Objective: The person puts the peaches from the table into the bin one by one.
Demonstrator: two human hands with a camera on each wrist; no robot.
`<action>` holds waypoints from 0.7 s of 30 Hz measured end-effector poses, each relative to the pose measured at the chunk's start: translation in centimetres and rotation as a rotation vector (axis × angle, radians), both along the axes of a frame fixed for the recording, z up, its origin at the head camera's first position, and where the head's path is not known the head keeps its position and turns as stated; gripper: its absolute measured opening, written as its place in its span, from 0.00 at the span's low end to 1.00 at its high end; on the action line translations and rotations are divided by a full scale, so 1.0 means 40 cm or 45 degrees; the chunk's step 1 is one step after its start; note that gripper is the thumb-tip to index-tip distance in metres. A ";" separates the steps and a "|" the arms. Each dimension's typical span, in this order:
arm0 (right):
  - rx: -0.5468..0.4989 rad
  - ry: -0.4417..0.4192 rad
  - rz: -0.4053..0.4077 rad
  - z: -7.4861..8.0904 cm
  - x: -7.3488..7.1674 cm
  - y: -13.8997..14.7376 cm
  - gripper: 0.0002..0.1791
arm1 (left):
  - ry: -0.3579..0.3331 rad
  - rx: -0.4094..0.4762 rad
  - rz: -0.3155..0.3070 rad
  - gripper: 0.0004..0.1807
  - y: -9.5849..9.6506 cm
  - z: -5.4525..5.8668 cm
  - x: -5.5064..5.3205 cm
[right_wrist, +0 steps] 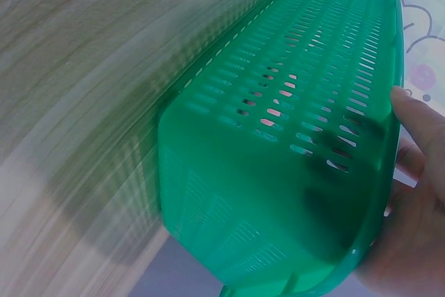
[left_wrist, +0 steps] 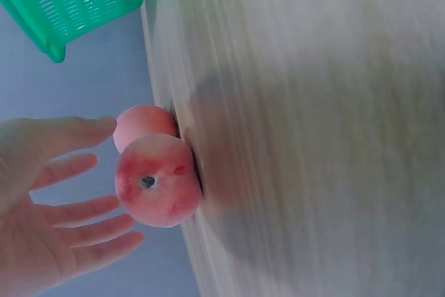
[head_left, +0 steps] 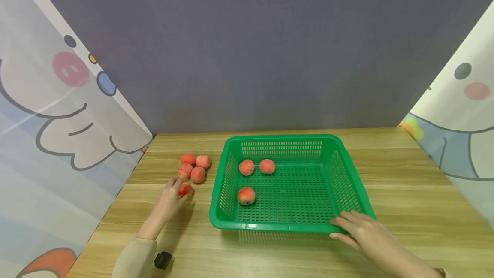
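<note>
My left hand reaches over the wooden table to the nearest loose peach, with its fingers spread around the fruit's far and near sides. From the left wrist, the fingers look loosely extended beside that red-blushed peach, and another peach shows behind it. My right hand grips the front right corner of a green plastic basket, thumb outside the rim and fingers over it. In the basket lie three peaches, among them a front one toward the left side.
Behind the nearest peach, several more peaches sit in a cluster left of the basket. A grey panel rises along the table's back edge. Cartoon-printed sheets flank both sides.
</note>
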State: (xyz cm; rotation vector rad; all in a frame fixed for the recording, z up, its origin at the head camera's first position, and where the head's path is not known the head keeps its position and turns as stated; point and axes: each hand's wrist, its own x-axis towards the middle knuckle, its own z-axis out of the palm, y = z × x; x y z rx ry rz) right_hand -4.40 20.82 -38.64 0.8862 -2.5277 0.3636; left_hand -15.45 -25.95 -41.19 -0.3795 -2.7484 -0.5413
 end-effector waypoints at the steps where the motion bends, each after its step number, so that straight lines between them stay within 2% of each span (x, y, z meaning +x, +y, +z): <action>1: 0.002 0.001 0.000 0.000 0.000 0.000 0.12 | -0.003 0.004 -0.002 0.24 0.000 -0.003 -0.002; 7: 0.002 0.016 0.002 0.005 0.001 -0.003 0.12 | 0.014 0.008 -0.027 0.23 0.000 -0.013 -0.007; 16: 0.013 0.007 -0.005 0.005 0.001 -0.003 0.11 | 0.137 0.026 -0.060 0.16 0.000 -0.032 -0.015; 21: 0.009 -0.005 -0.012 0.006 0.002 -0.003 0.12 | 0.156 0.027 -0.064 0.13 -0.002 -0.038 -0.021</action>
